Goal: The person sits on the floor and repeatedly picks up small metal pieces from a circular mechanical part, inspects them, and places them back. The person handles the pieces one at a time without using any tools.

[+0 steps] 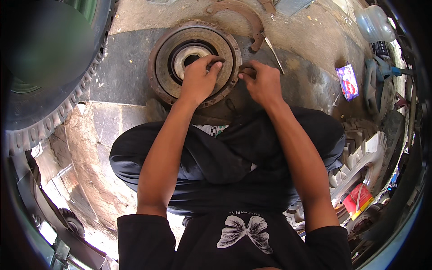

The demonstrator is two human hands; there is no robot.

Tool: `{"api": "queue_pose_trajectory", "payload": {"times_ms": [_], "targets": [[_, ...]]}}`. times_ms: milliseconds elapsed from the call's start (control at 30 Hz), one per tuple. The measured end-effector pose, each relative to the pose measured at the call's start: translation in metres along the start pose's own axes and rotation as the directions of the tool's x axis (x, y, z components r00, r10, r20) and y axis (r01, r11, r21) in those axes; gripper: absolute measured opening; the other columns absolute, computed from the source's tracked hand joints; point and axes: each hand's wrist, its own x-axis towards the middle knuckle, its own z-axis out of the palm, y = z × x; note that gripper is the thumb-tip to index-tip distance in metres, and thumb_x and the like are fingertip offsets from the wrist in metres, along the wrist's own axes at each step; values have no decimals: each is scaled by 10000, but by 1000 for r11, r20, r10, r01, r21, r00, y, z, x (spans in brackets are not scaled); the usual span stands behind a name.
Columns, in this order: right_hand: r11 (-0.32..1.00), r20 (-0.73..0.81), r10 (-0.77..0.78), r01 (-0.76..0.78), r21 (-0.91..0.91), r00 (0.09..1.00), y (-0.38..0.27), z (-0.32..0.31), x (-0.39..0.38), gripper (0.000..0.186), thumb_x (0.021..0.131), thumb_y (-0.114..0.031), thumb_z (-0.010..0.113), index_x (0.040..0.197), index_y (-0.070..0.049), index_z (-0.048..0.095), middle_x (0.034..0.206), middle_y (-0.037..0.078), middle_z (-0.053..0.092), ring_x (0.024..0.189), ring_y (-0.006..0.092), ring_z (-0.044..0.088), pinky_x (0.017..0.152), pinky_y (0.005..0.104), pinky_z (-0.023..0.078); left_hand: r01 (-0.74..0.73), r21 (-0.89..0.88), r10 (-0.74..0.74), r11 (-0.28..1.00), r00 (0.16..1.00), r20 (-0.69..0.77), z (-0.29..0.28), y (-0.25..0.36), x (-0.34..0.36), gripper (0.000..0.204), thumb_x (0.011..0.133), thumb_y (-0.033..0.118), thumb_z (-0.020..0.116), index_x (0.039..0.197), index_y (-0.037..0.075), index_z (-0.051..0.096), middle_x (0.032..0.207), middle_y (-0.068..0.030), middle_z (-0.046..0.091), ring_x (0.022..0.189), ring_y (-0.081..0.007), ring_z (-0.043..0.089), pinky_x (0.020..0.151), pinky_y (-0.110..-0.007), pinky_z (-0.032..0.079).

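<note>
A rusty round brake drum or hub (pixel 164 85), with bolt holes around its flange and an opening in its middle, lies flat on the dark floor mat in front of me. My left hand (pixel 200 77) is over its near right part, thumb and fingers pinched together at a dark spot. Just off the drum's right rim, my right hand (pixel 263 83) is closed in the same way, with something dark at its fingertips. What either pinch holds is too small to make out. Beyond the drum lies a rusty curved brake shoe (pixel 252 20).
A thin pale strip or blade (pixel 274 55) lies right of the drum. Farther right are a purple packet (pixel 347 82), a clear plastic jar (pixel 374 24) and a red container (pixel 357 200) near a tyre (pixel 353 168). A large tyre (pixel 58 105) stands close on the left.
</note>
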Motion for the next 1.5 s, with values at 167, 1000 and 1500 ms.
{"api": "queue_pose_trajectory", "payload": {"times_ms": [167,1000,1500], "targets": [[999,30,18,-16,-41,999,2,1,-1,198,880,-148,796,1048,-45,789,932,154,788,872,321,765,814,387,575,-26,15,26,1000,999,29,2,-1,-2,262,1005,173,639,1182,6,737,1078,-230,751,1032,-380,728,906,-436,548],[979,-10,-51,48,-198,999,-5,8,1,165,843,-107,781,993,-43,809,881,183,775,808,341,764,768,402,583,-23,83,17,996,997,80,4,-6,-3,322,1028,165,606,1305,24,687,1217,-231,728,1154,-386,693,994,-432,520],[983,-35,-53,46,-179,998,-7,11,-1,181,845,-159,792,973,-32,805,878,190,773,826,349,769,788,408,591,-53,160,58,986,998,-27,6,-17,-2,279,1006,120,624,1254,24,708,1240,-214,680,1157,-400,654,985,-460,506]]}}
